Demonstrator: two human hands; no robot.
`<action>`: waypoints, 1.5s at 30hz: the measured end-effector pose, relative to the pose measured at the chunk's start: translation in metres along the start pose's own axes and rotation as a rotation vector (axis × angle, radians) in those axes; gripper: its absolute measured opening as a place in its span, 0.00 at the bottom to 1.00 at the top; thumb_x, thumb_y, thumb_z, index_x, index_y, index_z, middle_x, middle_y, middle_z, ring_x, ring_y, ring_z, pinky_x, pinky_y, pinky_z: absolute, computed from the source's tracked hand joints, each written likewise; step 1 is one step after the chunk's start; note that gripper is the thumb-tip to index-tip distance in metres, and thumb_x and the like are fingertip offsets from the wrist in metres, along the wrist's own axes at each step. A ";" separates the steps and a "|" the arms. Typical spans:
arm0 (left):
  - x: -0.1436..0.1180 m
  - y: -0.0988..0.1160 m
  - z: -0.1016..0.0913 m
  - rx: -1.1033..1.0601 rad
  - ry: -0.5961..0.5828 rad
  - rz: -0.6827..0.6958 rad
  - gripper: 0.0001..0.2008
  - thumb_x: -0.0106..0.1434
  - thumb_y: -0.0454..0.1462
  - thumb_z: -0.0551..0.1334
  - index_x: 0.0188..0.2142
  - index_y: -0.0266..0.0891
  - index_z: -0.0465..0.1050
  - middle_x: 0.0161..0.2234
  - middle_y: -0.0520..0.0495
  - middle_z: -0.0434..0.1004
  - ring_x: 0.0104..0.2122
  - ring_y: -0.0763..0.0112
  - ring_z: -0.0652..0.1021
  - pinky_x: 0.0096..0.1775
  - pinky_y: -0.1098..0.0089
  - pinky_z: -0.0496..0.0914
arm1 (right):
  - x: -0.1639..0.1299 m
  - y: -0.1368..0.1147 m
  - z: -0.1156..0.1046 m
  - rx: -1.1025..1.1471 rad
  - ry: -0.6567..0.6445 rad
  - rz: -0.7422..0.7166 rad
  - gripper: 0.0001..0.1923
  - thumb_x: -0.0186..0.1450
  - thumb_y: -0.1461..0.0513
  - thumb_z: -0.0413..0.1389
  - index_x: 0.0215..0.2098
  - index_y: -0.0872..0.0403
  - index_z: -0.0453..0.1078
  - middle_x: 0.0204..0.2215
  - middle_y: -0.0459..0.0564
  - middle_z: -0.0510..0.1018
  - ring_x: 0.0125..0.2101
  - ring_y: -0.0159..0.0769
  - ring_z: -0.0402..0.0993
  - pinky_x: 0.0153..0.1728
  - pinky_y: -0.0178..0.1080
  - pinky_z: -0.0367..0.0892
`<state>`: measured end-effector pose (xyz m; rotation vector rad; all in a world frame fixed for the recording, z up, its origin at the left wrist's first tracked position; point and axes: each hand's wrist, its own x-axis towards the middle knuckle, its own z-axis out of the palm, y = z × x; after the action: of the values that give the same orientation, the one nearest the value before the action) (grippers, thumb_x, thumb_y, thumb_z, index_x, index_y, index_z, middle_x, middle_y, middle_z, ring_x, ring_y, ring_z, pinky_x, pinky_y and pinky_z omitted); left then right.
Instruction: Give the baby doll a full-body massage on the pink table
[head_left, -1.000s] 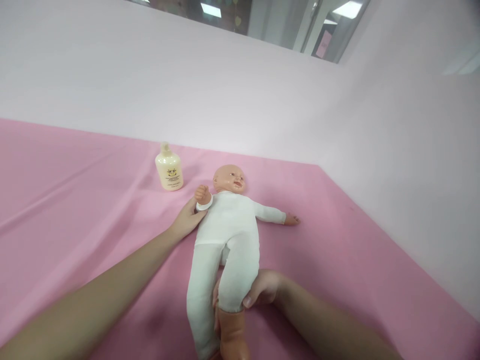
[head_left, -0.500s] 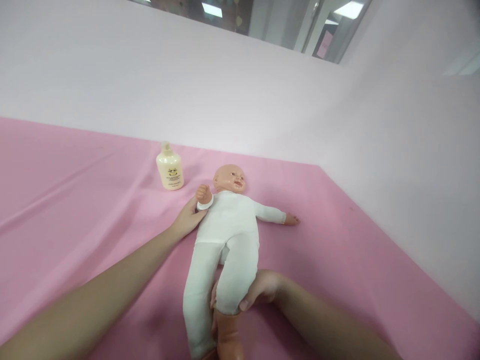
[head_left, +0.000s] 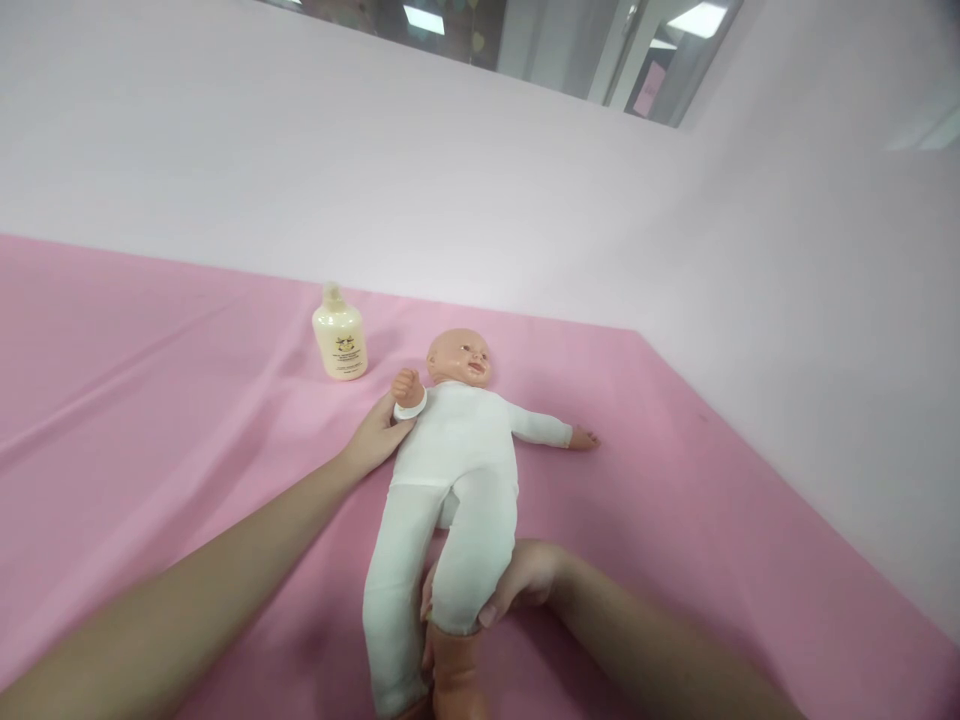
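A baby doll (head_left: 461, 435) in a white bodysuit lies on its back, head toward the wall and feet toward me. At its raised arm on the picture's left, my left hand (head_left: 375, 437) is closed around the sleeve, the thumb in front and most fingers hidden behind. Lower down, my right hand (head_left: 529, 573) wraps the doll's other-side leg just above the bare foot. Its thumb shows on the outside, and fingertips come out between the legs. The doll's far arm stretches out to the right on the cloth.
A pale yellow lotion bottle (head_left: 341, 340) with a pump top stands upright beyond my left hand. Pink cloth (head_left: 637, 480) with some creases covers the surface. A white wall (head_left: 450, 190) rises behind and on the right, with a window (head_left: 555, 50) at the top.
The doll's leg on the picture's left has shifted very slightly to the left. Both hands keep their places and their hold.
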<state>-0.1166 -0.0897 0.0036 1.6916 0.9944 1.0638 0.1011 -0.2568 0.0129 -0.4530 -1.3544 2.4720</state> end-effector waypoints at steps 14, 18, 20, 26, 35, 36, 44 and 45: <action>0.000 -0.006 0.000 0.004 0.013 0.013 0.23 0.66 0.46 0.66 0.57 0.38 0.74 0.52 0.40 0.82 0.53 0.47 0.81 0.55 0.51 0.76 | 0.002 0.010 0.000 0.093 0.014 -0.033 0.35 0.49 0.46 0.75 0.46 0.59 0.75 0.35 0.56 0.84 0.48 0.50 0.82 0.56 0.47 0.69; 0.001 -0.012 0.000 0.056 0.006 0.088 0.19 0.67 0.46 0.64 0.53 0.39 0.76 0.50 0.40 0.83 0.51 0.49 0.81 0.54 0.51 0.76 | 0.005 0.026 -0.012 0.250 0.116 -0.178 0.36 0.49 0.42 0.69 0.46 0.57 0.73 0.33 0.56 0.84 0.37 0.46 0.82 0.43 0.45 0.72; 0.001 -0.015 0.000 0.131 -0.001 0.203 0.17 0.68 0.45 0.64 0.52 0.40 0.76 0.51 0.40 0.82 0.52 0.49 0.81 0.56 0.50 0.74 | 0.006 0.030 -0.016 0.298 0.157 -0.251 0.36 0.50 0.42 0.67 0.48 0.57 0.73 0.33 0.57 0.84 0.34 0.45 0.81 0.37 0.43 0.71; -0.001 -0.013 -0.002 0.352 -0.021 0.500 0.23 0.63 0.45 0.68 0.56 0.43 0.73 0.55 0.38 0.80 0.58 0.47 0.77 0.61 0.47 0.69 | 0.005 0.027 -0.015 0.328 0.200 -0.320 0.34 0.54 0.42 0.64 0.48 0.56 0.71 0.33 0.54 0.83 0.33 0.43 0.79 0.38 0.43 0.69; -0.001 -0.011 -0.003 0.443 -0.056 0.622 0.22 0.67 0.47 0.64 0.58 0.43 0.72 0.55 0.38 0.80 0.57 0.49 0.78 0.62 0.49 0.69 | 0.004 0.024 -0.012 0.317 0.164 -0.344 0.33 0.58 0.42 0.64 0.50 0.57 0.73 0.35 0.55 0.83 0.35 0.43 0.78 0.39 0.42 0.69; -0.001 -0.011 -0.003 0.448 -0.063 0.634 0.22 0.67 0.48 0.65 0.58 0.44 0.72 0.56 0.38 0.80 0.56 0.49 0.79 0.61 0.49 0.70 | 0.005 0.024 -0.012 0.319 0.162 -0.343 0.33 0.58 0.42 0.64 0.50 0.57 0.74 0.35 0.54 0.83 0.35 0.42 0.78 0.38 0.41 0.69; -0.004 -0.009 -0.004 0.426 -0.085 0.615 0.25 0.65 0.52 0.66 0.57 0.44 0.73 0.55 0.37 0.81 0.56 0.48 0.79 0.61 0.48 0.70 | 0.006 0.025 -0.011 0.317 0.240 -0.274 0.33 0.53 0.41 0.65 0.45 0.57 0.75 0.33 0.54 0.84 0.34 0.42 0.78 0.38 0.42 0.69; -0.004 -0.009 -0.004 0.399 -0.078 0.597 0.25 0.65 0.52 0.66 0.56 0.44 0.74 0.54 0.37 0.82 0.55 0.49 0.79 0.61 0.49 0.70 | 0.006 0.024 -0.009 0.316 0.239 -0.254 0.33 0.52 0.42 0.66 0.44 0.58 0.75 0.33 0.55 0.84 0.34 0.42 0.79 0.39 0.41 0.68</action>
<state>-0.1236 -0.0901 -0.0046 2.4340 0.6896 1.2085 0.0967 -0.2599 -0.0127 -0.4522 -0.8517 2.2800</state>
